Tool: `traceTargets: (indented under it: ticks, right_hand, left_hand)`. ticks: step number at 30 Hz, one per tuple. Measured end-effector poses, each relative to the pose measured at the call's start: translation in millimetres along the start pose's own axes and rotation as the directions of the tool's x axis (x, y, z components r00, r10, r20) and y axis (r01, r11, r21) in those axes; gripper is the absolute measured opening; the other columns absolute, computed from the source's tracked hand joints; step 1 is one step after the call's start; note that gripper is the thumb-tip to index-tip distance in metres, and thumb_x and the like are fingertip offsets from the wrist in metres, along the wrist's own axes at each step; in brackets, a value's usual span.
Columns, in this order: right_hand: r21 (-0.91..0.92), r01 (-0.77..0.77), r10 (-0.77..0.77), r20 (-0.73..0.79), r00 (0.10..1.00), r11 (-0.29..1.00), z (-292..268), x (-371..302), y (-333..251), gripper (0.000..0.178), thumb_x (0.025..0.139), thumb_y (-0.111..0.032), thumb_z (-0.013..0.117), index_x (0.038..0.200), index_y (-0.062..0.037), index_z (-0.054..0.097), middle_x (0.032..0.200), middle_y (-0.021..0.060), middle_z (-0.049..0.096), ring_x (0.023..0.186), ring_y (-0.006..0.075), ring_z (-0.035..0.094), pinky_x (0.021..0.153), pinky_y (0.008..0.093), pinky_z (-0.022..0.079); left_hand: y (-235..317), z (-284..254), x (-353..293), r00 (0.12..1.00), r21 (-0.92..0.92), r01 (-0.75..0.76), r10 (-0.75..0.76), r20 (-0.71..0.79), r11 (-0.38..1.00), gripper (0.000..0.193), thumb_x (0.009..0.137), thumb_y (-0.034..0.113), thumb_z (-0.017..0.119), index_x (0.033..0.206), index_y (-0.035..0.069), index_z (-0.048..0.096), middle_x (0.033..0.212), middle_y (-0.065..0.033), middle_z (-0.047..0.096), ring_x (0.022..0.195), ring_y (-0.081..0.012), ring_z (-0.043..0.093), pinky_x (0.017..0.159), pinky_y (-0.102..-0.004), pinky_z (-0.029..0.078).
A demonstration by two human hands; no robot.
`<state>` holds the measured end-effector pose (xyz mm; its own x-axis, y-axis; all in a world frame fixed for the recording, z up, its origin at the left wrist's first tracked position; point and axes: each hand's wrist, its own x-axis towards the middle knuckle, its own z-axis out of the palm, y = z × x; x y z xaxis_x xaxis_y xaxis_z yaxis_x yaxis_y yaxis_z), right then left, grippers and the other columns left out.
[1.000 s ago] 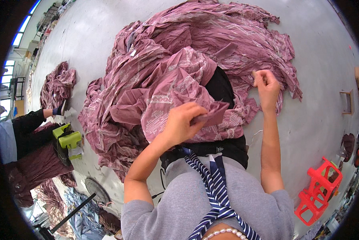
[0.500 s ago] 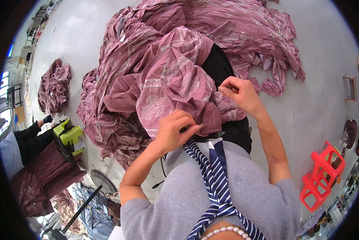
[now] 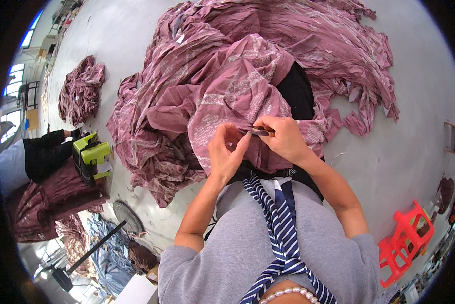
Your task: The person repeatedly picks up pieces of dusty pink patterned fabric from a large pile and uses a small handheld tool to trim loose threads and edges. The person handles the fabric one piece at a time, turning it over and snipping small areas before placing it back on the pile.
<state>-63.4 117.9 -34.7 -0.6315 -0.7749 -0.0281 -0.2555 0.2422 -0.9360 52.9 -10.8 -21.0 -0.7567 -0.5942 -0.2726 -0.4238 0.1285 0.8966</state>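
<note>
A heap of patterned mauve cloth (image 3: pixel 232 91) lies across my lap and spreads over the floor ahead. My left hand (image 3: pixel 226 152) is closed over its near part, thumb and fingers drawn together. What they pinch is too small to make out. Close by on the right, my right hand (image 3: pixel 286 139) grips a small dark pair of thread snips (image 3: pixel 259 131), whose tips point left toward the left thumb. Part of the snips is hidden inside my fingers.
A smaller mauve cloth pile (image 3: pixel 81 91) sits on the floor at left. Below it, a person beside a lime-green stool (image 3: pixel 91 151) has dark cloth. A black pole on a round base (image 3: pixel 128 217) stands lower left. At right is a red plastic stool (image 3: pixel 407 240).
My right hand has come left and down, bringing the snips beside my left hand. My left hand has risen slightly, and the view has shifted.
</note>
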Motion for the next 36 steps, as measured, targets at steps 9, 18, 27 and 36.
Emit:
traceTargets:
  ticks: [9, 18, 27, 36]
  right_hand:
    - [-0.099, 0.325, -0.333, -0.075, 0.940, 0.941, -2.4, -7.2, -28.1, 0.023, 0.066, -0.002, 0.066, 0.088, -0.0077, 0.060, 0.066, 0.0044, 0.059, 0.056, 0.0194, 0.059, 0.053, 0.0307, 0.045]
    - [0.012, 0.128, -0.126, -0.106, 0.986, 0.992, -13.8, -7.8, -22.6, 0.029, 0.069, 0.002, 0.066, 0.097, -0.0056, 0.062, 0.076, 0.0084, 0.063, 0.062, 0.0193, 0.063, 0.058, 0.0292, 0.050]
    - [-0.413, 0.376, -0.324, 0.194, 0.926, 0.829, -0.9, 1.6, 0.4, 0.025, 0.067, -0.007, 0.067, 0.091, -0.0080, 0.061, 0.084, 0.0090, 0.057, 0.069, 0.0283, 0.060, 0.061, 0.0379, 0.047]
    - [-0.145, 0.101, -0.094, 0.053, 0.994, 0.984, 1.4, 7.8, 1.6, 0.021, 0.068, -0.003, 0.066, 0.089, -0.0048, 0.061, 0.076, 0.0112, 0.062, 0.066, 0.0261, 0.063, 0.058, 0.0349, 0.048]
  left_hand:
    - [7.7, -2.3, 10.8, 0.952, -0.176, -0.259, 0.220, -0.214, 0.950, 0.025, 0.077, -0.001, 0.064, 0.100, 0.003, 0.054, 0.082, -0.0016, 0.058, 0.071, -0.0070, 0.055, 0.063, -0.0205, 0.045]
    - [1.1, -17.3, 1.6, 0.917, -0.266, -0.343, 0.259, -0.304, 0.901, 0.016, 0.078, -0.005, 0.060, 0.092, 0.002, 0.057, 0.092, -0.0022, 0.058, 0.078, -0.0069, 0.055, 0.066, -0.0200, 0.044]
    - [-35.5, -21.9, -26.3, 0.995, -0.050, -0.080, 0.077, -0.062, 0.996, 0.025, 0.072, -0.001, 0.063, 0.096, 0.002, 0.057, 0.086, -0.0020, 0.059, 0.065, -0.0038, 0.050, 0.053, -0.0170, 0.040]
    - [-24.4, -11.6, -15.4, 0.989, 0.125, -0.148, 0.147, 0.023, 0.981, 0.054, 0.072, 0.006, 0.074, 0.122, 0.005, 0.052, 0.104, -0.0047, 0.057, 0.074, -0.0060, 0.052, 0.059, -0.0185, 0.043]
